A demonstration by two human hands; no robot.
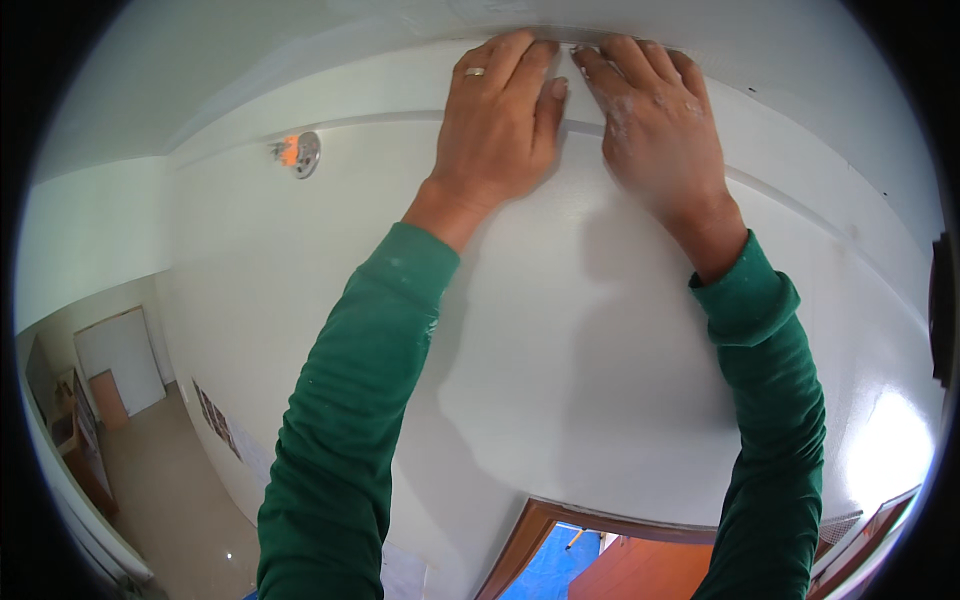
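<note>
Both arms, in green sleeves, reach up to where the white wall (520, 300) meets the ceiling (330, 50). My left hand (500, 125), with a ring on one finger, has its fingers stretched up against a thin grey strip (575, 36) along that joint. Its thumb stands apart from the fingers and points upward. Close beside it, my right hand (660, 120) lies with spread, slightly bent fingers at the same strip. White dust or paste marks its back. The fingertips of both hands are partly hidden at the joint. Neither hand visibly grips a thing.
A raised moulding line (390, 118) crosses the wall below the hands. At left, a round metal fitting (306, 155) with an orange part sticks out. Below is a brown wooden frame (530, 515) around an opening. A tiled floor (185, 490) and a leaning board (120, 355) show at far left.
</note>
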